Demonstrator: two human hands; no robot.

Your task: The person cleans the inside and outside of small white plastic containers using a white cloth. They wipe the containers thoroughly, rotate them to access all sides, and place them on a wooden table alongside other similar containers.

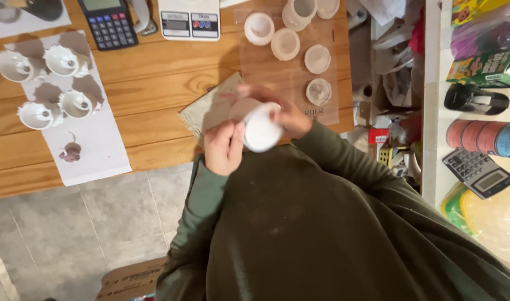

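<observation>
We are gripping a white round cup (263, 131) with both hands over the table (154, 106) edge: left hand (223, 147) fingers clamped on its lower side, right hand (285, 114) fingers wrapping its top. 4 white cups (62, 60) are sitting on paper (99, 145) well left.

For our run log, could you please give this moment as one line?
left hand: holds white round piece | right hand: grips same piece | under: sandpaper sheet on wooden table | left: four white cups
</observation>
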